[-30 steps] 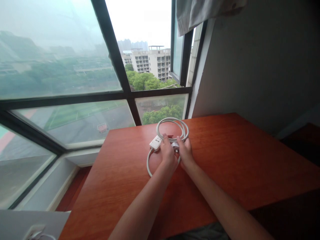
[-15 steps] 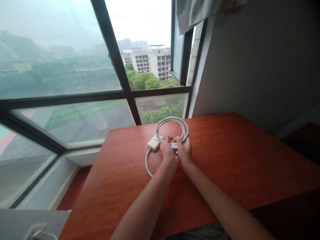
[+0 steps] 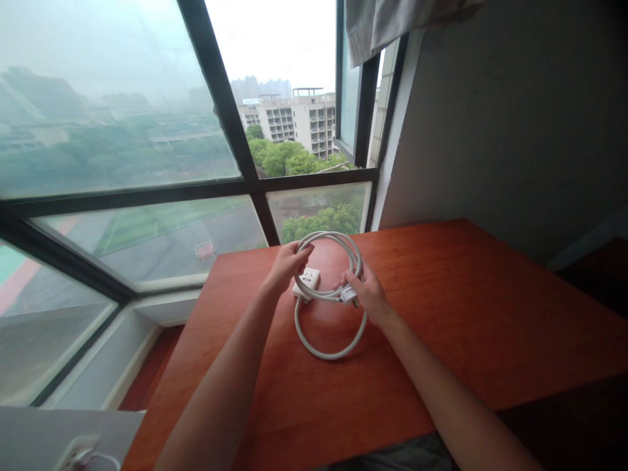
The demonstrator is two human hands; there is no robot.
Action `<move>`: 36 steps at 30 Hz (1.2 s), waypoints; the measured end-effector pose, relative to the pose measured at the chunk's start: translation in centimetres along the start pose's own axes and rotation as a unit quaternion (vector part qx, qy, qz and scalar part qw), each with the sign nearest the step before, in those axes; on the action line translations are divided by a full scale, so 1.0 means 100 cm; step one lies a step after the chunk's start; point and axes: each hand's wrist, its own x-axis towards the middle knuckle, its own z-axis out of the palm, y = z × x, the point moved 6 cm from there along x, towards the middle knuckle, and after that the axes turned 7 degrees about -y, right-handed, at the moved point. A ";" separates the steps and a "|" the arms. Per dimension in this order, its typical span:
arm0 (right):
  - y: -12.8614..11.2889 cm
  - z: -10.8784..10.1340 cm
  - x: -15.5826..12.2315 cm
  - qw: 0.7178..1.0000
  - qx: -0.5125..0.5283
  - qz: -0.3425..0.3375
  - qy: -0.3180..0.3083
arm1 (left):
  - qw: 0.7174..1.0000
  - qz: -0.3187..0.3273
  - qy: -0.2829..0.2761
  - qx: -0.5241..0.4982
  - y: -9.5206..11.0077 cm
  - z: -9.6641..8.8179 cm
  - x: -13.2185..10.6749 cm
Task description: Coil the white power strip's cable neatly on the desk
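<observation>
Tabletop (image 3: 466, 314) of reddish-brown wood, glossy, runs from near edge to far corner of room. Big window (image 3: 122, 131) with black frame on left and far side, hazy buildings (image 3: 299, 121) and trees outside. Plain grey wall (image 3: 515, 118) on right, pale cloth (image 3: 392, 19) hanging at top. White cable (image 3: 328, 353) coiled at table's far middle, lower loop lying on the wood, white socket block (image 3: 307, 281) inside the coil. Left hand (image 3: 287, 261) grips the coil's far-left arc, raised off the table. Right hand (image 3: 367, 297) pinches the cable at its white plug (image 3: 348, 296). Near left, white wall outlet (image 3: 78, 451) on grey ledge.
</observation>
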 end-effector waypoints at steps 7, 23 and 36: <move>0.013 -0.008 0.008 0.989 0.138 0.056 0.020 | 0.990 0.023 0.028 -0.134 -0.001 0.008 -0.006; 0.001 -0.001 -0.005 0.974 0.210 0.048 -0.077 | 0.959 0.056 0.126 -0.247 0.002 0.003 -0.015; -0.003 0.000 -0.004 0.970 0.214 0.070 -0.087 | 0.921 -0.057 0.088 -0.374 -0.012 0.002 -0.016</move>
